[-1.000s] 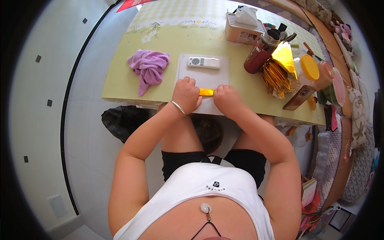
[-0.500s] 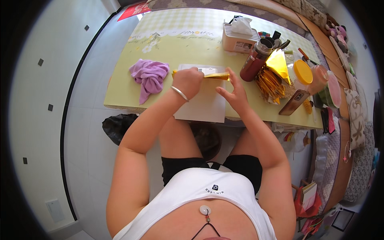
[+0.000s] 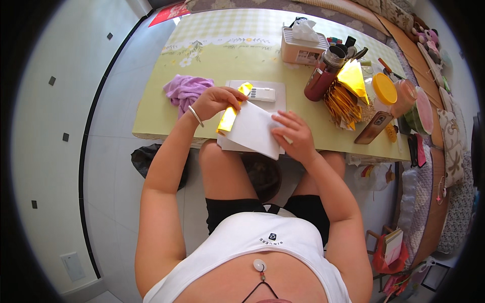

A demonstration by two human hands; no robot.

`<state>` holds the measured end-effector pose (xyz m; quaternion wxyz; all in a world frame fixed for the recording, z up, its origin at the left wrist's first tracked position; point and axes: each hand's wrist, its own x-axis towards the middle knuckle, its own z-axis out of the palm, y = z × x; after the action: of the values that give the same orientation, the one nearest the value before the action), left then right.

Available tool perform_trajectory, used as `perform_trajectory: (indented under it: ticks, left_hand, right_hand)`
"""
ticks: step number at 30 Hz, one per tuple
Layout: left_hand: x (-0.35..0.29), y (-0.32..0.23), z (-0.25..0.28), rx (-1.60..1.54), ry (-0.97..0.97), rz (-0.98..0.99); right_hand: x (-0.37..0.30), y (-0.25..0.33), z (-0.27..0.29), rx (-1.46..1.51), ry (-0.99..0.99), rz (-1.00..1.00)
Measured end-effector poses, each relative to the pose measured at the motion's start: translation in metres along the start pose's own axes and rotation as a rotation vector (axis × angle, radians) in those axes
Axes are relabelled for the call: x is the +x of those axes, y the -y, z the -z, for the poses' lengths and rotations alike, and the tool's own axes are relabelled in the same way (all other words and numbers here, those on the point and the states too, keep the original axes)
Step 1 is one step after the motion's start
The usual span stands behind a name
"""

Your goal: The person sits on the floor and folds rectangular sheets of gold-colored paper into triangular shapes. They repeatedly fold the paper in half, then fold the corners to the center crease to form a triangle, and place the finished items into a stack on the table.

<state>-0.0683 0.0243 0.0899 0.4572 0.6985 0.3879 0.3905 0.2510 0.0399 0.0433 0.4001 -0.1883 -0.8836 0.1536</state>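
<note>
My left hand (image 3: 218, 102) pinches a shiny gold foil strip (image 3: 227, 120), which runs along the left edge of a white sheet (image 3: 255, 129). That sheet lies slanted over another pale sheet or board at the table's near edge. At its right edge, the bent fingers of my right hand (image 3: 295, 135) hold the sheet; its underside is hidden. Just beyond the sheet, a small white device with dark buttons (image 3: 262, 94) rests on the pale board. To the left of my left hand lies a crumpled purple cloth (image 3: 184, 91).
On the table's right stand a dark red thermos (image 3: 323, 76), a stack of gold foil pieces (image 3: 342, 103), a yellow-lidded jar (image 3: 384, 90) and a leaning phone (image 3: 373, 128). A tissue box (image 3: 302, 46) is behind them. A black bag (image 3: 151, 159) and a bin (image 3: 262, 179) are below.
The gold strip has swung from lying crosswise to slanting toward me. The white sheet has turned aslant. My left hand moved left; my right hand came nearer, onto the sheet's edge.
</note>
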Motion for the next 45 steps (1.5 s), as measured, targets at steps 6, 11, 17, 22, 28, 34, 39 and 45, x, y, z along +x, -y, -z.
perform_trajectory:
  ticks: [6,11,17,22,28,34,39,45]
  left_hand:
    - [0.012,0.022,-0.007,-0.027,0.233,0.195]
    - [0.008,0.016,-0.008,-0.042,0.104,0.232]
    - [0.009,0.016,-0.009,0.177,0.156,0.138]
    - [0.049,0.024,-0.042,0.575,0.234,0.068]
    - [0.036,0.017,-0.059,1.036,0.048,-0.250]
    - [-0.048,-0.015,-0.093,0.747,-0.029,-0.167]
    - [-0.092,0.015,-0.107,0.837,-0.125,-0.054]
    - [-0.084,-0.002,-0.087,0.765,-0.234,-0.051]
  right_hand:
    - [-0.023,0.016,-0.001,-0.088,0.479,-0.038]
    - [-0.023,0.043,-0.020,-0.106,0.516,0.047]
    - [-0.010,0.047,-0.022,-0.317,0.601,0.052]
    - [-0.034,0.031,-0.048,-0.407,0.445,0.067]
    - [-0.035,0.039,-0.055,-0.426,0.325,0.013]
    - [-0.017,0.047,-0.057,-0.270,0.182,-0.121]
    - [-0.008,0.051,-0.039,-0.036,0.283,-0.229]
    - [0.006,0.037,-0.008,-0.186,0.277,-0.029]
